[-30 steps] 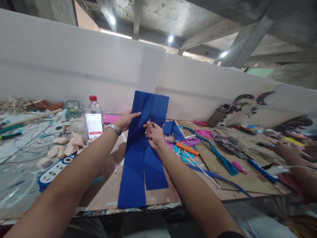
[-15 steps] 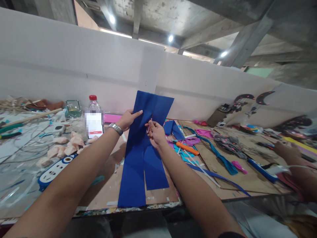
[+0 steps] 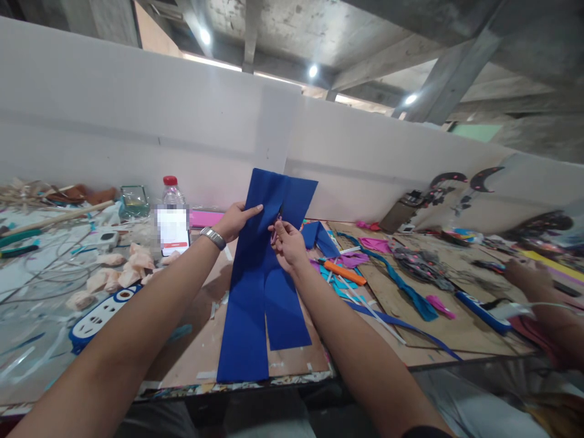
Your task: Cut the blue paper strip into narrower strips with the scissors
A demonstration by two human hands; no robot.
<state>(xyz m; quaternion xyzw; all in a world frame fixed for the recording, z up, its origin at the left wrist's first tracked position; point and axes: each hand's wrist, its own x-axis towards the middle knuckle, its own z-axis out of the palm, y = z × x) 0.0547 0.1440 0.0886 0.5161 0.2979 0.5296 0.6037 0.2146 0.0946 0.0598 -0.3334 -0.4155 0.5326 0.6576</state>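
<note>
A long blue sheet [image 3: 249,292] is held up in front of me, split lengthwise from its lower edge to near the top. My left hand [image 3: 233,220] grips its left edge, thumb on the front face and the other fingers behind. At the upper end of the slit, my right hand [image 3: 291,246] is closed around small scissors [image 3: 277,226] with pinkish handles. Their blades point up into the cut and are mostly hidden. The right strip hangs below my right hand, and the longer left strip reaches the table's front edge.
On the left are a phone [image 3: 173,234], a red-capped bottle [image 3: 172,193], a power strip [image 3: 103,316] and peach-coloured pieces [image 3: 137,261]. To the right lie an orange cutter [image 3: 344,272], blue scraps and cardboard [image 3: 392,304]. Another person's hand [image 3: 524,277] works at far right.
The upper right part of the sheet has shifted slightly left, and the slit gapes a little more near the scissors. Both hands stay almost in place.
</note>
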